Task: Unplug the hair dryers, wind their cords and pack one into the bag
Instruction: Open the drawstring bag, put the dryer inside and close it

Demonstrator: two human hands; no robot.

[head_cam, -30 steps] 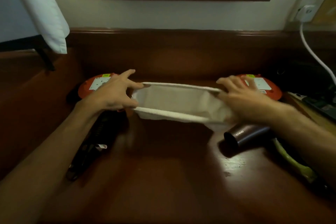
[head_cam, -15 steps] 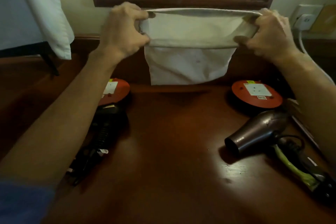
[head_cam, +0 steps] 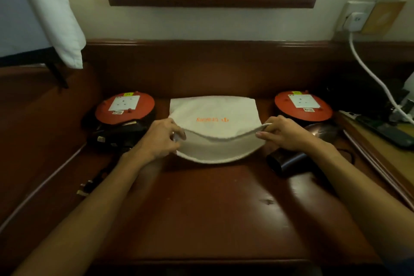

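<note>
Both hands pinch the white cloth bag (head_cam: 212, 116) lying on the counter (head_cam: 212, 208): left hand (head_cam: 162, 139) and right hand (head_cam: 284, 133) at its mouth corners. I'd spread it wide; brown hair dryer (head_cam: 298, 157) lies just under my right wrist.

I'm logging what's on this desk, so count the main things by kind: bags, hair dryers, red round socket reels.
Cloth bag: 1, its mouth pinched by the left hand and right hand
Hair dryers: 2, black and brown
Red socket reels: 2, left and right
Total: 5
</note>
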